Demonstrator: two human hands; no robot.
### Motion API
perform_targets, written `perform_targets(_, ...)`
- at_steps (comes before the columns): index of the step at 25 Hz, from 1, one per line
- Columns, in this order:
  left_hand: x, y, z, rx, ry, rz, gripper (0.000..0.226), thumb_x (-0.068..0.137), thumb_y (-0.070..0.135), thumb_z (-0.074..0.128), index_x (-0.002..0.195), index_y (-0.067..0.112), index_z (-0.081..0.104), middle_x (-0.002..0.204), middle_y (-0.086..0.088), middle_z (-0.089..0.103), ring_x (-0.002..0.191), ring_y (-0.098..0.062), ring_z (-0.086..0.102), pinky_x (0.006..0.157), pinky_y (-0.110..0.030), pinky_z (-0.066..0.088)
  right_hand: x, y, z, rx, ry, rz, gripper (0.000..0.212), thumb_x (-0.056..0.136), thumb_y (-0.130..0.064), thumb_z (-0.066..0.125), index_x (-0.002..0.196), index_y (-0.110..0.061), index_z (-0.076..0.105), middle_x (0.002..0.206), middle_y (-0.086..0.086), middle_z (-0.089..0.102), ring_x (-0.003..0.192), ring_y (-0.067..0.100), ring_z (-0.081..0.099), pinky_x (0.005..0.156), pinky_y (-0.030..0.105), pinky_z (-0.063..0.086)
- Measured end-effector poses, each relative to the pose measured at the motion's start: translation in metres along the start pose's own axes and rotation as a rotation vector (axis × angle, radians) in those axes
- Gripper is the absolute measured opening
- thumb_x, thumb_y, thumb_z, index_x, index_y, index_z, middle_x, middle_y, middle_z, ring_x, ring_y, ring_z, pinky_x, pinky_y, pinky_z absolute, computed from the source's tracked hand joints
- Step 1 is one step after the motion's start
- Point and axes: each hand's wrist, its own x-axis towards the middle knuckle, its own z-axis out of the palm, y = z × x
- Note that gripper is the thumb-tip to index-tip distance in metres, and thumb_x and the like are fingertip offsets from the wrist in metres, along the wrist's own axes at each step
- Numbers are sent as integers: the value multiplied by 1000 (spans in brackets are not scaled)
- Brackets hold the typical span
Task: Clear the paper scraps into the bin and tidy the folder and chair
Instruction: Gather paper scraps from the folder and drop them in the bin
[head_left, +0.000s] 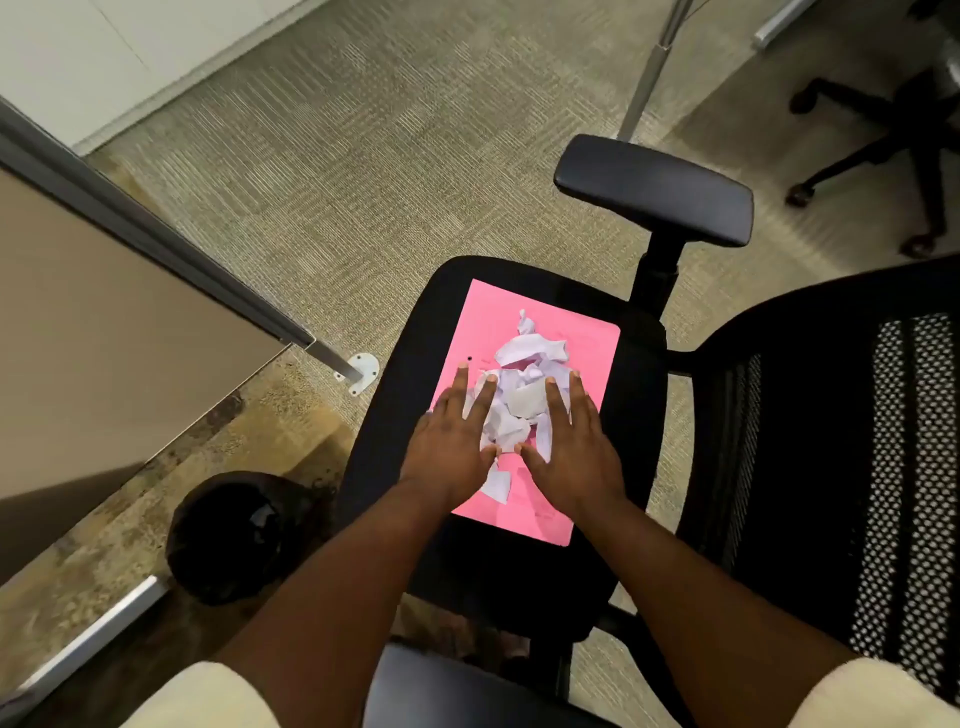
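A pink folder (587, 345) lies flat on the black seat of an office chair (400, 374). A heap of torn white paper scraps (524, 384) sits on the folder's middle. My left hand (452, 441) rests flat on the left side of the heap, fingers spread. My right hand (571, 447) lies flat on the right side, fingers apart. Both hands flank the scraps and touch them without gripping. One scrap (496, 483) lies between my wrists. A black bin (234, 535) stands on the floor left of the chair.
The chair's mesh backrest (852, 467) rises at right and an armrest (654, 189) lies beyond the seat. A desk partition (104, 322) with a metal foot (358, 371) stands at left. Another chair's wheeled base (883, 145) is at top right on the carpet.
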Motion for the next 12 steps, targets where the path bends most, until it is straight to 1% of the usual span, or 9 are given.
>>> perform_targets(3, 17, 2, 12, 79, -9, 10, 93, 87, 53, 64, 156, 35, 5, 167, -7, -8, 141, -30, 32, 98, -51, 47, 15, 1, 5, -16, -17, -4, 93, 89, -62, 57, 158, -33, 1, 168, 3, -2, 152, 30, 18, 101, 46, 51)
perform_targets(5, 28, 2, 20, 85, -34, 5, 90, 87, 52, 65, 155, 37, 8, 167, -8, -4, 140, -31, 33, 97, -51, 48, 23, 1, 11, -33, -45, -3, 90, 91, -58, 58, 157, -37, 1, 169, 3, -4, 151, 33, 21, 98, 47, 52)
perform_targets(7, 34, 3, 25, 60, -54, -6, 84, 88, 48, 67, 154, 36, 16, 166, -9, 5, 140, -33, 33, 98, -51, 48, 27, -1, 17, -34, -63, -1, 84, 94, -54, 57, 157, -40, 3, 169, 3, -3, 150, 33, 23, 97, 47, 52)
perform_targets(9, 39, 5, 27, 18, -62, -17, 75, 88, 39, 69, 151, 32, 28, 163, -10, 18, 138, -33, 35, 96, -49, 50, 29, -2, 20, 6, -79, 12, 76, 96, -47, 59, 156, -40, 14, 168, 3, 3, 149, 32, 25, 96, 47, 51)
perform_targets(12, 41, 11, 30, -62, -51, -48, 63, 86, 27, 72, 141, 27, 43, 156, -10, 32, 133, -32, 40, 89, -44, 53, 30, -4, 23, 60, -67, 35, 62, 97, -36, 62, 152, -32, 33, 167, 3, 15, 146, 30, 32, 96, 45, 52)
